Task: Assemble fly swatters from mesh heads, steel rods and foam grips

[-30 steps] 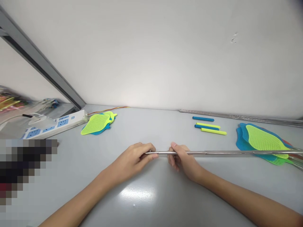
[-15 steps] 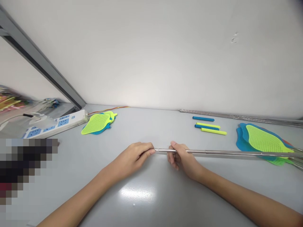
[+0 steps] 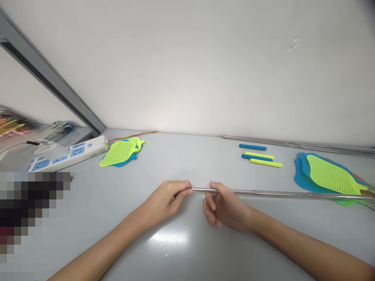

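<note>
A thin silver telescopic rod point(image 3: 281, 194) runs level across the front of me and leaves the view on the right. My left hand point(image 3: 172, 197) pinches its thin left end between thumb and fingers. A short way along, my right hand point(image 3: 227, 205) has the rod between thumb and forefinger, its other fingers loosely curled below. Beyond the rod, on the right, lies a stack of perforated fly swatter heads, a yellow-green head point(image 3: 331, 173) over a blue head point(image 3: 301, 175). The rod's right part crosses in front of this stack.
Blue tubes point(image 3: 252, 147) and yellow-green tubes point(image 3: 266, 163) lie behind my right hand. Several silver rods point(image 3: 293, 144) rest along the wall. At left are more swatter heads point(image 3: 120, 153), a white power strip point(image 3: 93, 146) and a grey metal post point(image 3: 58, 74). A pixelated patch covers the lower left.
My right hand's lower fingers have loosened and dropped away from the rod, while the thumb stays at it. The rod sits slightly lower in view. My left hand keeps its pinch.
</note>
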Demonstrator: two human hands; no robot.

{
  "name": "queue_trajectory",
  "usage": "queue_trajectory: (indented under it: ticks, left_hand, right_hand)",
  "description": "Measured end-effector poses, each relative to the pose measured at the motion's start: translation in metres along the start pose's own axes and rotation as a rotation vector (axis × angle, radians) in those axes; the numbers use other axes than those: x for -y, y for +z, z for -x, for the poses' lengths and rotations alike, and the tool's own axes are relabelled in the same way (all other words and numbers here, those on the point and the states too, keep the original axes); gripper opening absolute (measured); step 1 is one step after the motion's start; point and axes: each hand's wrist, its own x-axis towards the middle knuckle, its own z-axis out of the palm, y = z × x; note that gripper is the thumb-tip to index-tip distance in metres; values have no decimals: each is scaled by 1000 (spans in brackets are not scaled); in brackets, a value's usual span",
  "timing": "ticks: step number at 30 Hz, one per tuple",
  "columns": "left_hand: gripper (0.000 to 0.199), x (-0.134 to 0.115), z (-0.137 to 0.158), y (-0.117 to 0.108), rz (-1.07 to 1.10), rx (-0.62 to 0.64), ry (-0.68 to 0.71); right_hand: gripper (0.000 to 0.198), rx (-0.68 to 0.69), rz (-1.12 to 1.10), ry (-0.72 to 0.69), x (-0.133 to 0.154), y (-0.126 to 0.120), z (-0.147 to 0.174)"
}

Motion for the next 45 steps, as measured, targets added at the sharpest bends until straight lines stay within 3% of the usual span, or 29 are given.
queue_trajectory:
  ticks: [26, 33, 45]
  left_hand:
    - [30, -8, 2, 9, 54, 7, 2]
    - [29, -7, 0, 3, -8, 4, 3]
    - [27, -2, -1, -2, -160, 32, 127]
  right_hand:
    - [53, 14, 114, -115, -6, 4, -1]
    - [55, -56, 135, -73, 0, 6, -5]
    - [50, -126, 153, -61, 2, 7, -1]
